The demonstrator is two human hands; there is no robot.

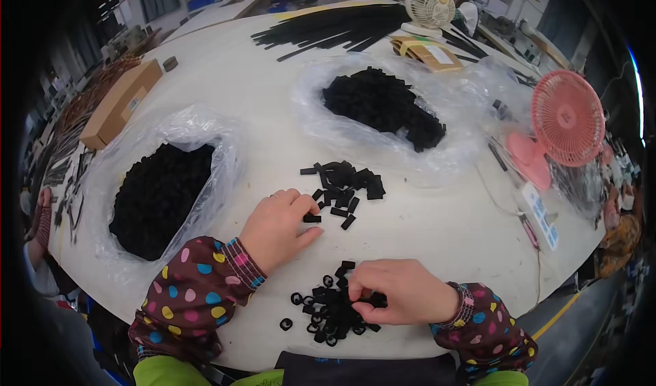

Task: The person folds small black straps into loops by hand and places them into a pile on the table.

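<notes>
My left hand [273, 225] reaches to the near edge of a loose heap of short black fabric pieces [342, 181]. Its thumb and forefinger are apart, with one small black piece [312, 218] lying at the fingertips. Nearer to me, my right hand [404, 294] is closed over the right side of a second pile, made of small black loops [328, 311]. A black loop [374, 300] shows between its thumb and curled fingers, partly hidden by them. One stray loop [285, 324] lies left of that pile.
Clear plastic bags full of black pieces lie open at left [160, 201] and far right of centre [383, 106]. Long black strips [335, 27] and a white fan [430, 5] are at the back. A pink fan [567, 116], power strip [540, 215] and cardboard box [123, 102] flank the table.
</notes>
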